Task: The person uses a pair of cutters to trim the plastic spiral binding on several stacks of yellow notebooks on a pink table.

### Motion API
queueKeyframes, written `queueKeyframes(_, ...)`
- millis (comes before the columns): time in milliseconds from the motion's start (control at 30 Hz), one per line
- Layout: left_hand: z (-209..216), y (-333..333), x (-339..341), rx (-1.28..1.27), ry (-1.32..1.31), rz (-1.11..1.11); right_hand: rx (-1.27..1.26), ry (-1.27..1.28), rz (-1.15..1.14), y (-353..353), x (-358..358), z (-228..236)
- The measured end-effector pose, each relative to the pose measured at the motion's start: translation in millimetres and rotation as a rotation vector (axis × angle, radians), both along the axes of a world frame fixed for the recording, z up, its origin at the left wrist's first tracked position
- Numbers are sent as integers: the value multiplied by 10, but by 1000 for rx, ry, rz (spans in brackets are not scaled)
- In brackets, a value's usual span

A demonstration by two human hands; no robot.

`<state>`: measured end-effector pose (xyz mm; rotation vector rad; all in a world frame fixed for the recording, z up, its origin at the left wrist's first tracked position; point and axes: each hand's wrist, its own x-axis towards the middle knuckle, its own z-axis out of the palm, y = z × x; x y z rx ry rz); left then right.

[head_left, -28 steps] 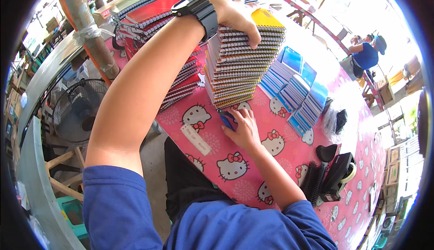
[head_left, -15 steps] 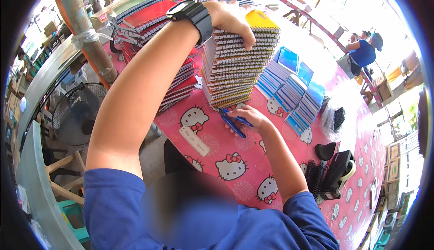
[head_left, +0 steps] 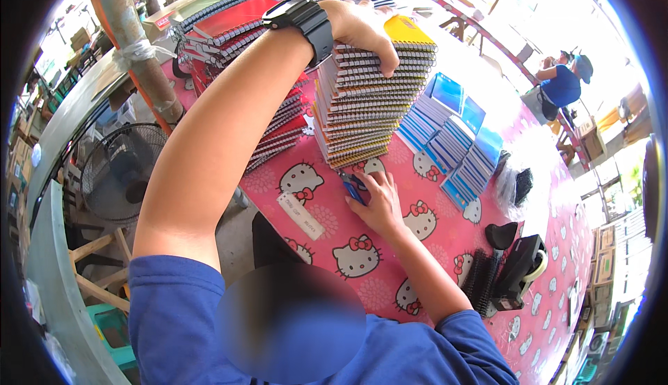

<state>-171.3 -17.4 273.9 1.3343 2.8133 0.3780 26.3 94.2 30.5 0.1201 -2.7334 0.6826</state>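
- Since the earlier frame, the right hand (head_left: pixel 379 201) has closed around the blue-handled metal pliers (head_left: pixel 353 189), whose handles stood spread then and are now drawn together.
- Largest is the counter (head_left: pixel 341 211), covered in pink cat-print sheeting; clock directions below run from the yellow stack, 12 toward the picture's top.
- The tall, leaning stack of yellow-covered wire-spiral notebooks (head_left: pixel 372 100) stands on it, coils facing the person. Work on it looks under way: the pliers' tip is at its lowest near corner. Which coils are done and which are left cannot be told.
- Around 9 o'clock, piles of red-covered spiral notebooks (head_left: pixel 291 117); at 4, fanned piles of blue-covered paper booklets (head_left: pixel 452 138). Neither hand touches these.
- Between 4 and 5, a black tape dispenser (head_left: pixel 515 277).
- At 12, the left hand (head_left: pixel 362 30) spans the yellow stack's top, thumb over the coils; its far fingers are hidden, so I cannot tell how tightly it grips.
- At 6, the right hand holds the pliers.
- Smallest, at 7, a flat whitish strip (head_left: pixel 300 216).
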Motion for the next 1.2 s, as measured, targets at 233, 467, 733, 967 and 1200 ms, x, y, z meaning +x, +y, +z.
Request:
queueKeyframes(233,14,-7,1,-60,-31,-16,-41,-28,-15,-56,-22,-13)
queueKeyframes(467,28,-4,22,-23,37,-105,-902,-970,58,432,-465,309)
queueKeyframes(733,28,-54,-1,-8,1,-71,61,-196,-31,85,-36,179)
queueKeyframes(967,-9,-30,-103,6,48,-98,38,-103,-34,50,-17,58)
queueKeyframes(1200,48,12,-53,39,-87,-141,-450,-823,150,484,-605,239)
